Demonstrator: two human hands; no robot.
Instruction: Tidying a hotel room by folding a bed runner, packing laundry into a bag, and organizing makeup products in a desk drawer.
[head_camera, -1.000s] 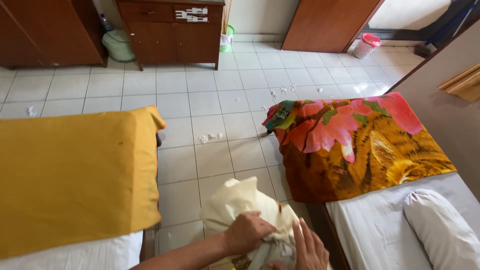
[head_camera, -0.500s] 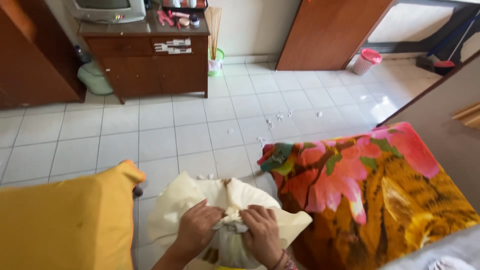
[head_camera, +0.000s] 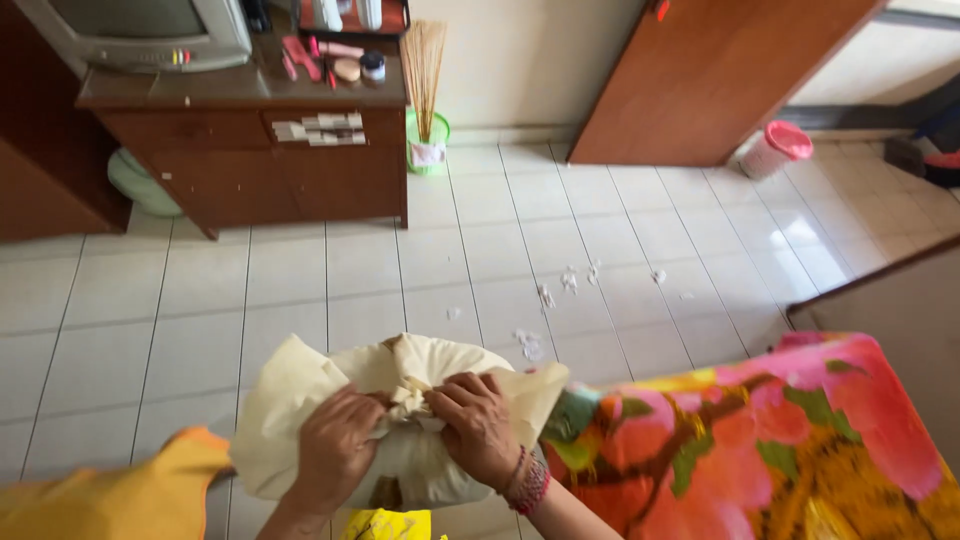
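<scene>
Head view: both hands meet at the top of a cream cloth bundle (head_camera: 400, 420), which is held in front of the person above the white tiled floor (head_camera: 300, 300), between a yellow cloth (head_camera: 100, 495) at lower left and a floral blanket (head_camera: 780, 450) at lower right. The left hand (head_camera: 335, 450) is closed around a gathered fold of the fabric; the right hand (head_camera: 478, 425), with beaded bracelets at the wrist, pinches the twisted cloth at the centre, fingers curled tight. The work appears to be the drawing together of the cloth's corners into a knot; it is done well if both hands pull evenly in opposite directions, close to the twist, so that the gather does not slip. Scraps of white litter (head_camera: 570, 285) lie on the tiles beyond, before a brown wooden cabinet (head_camera: 250, 160).
</scene>
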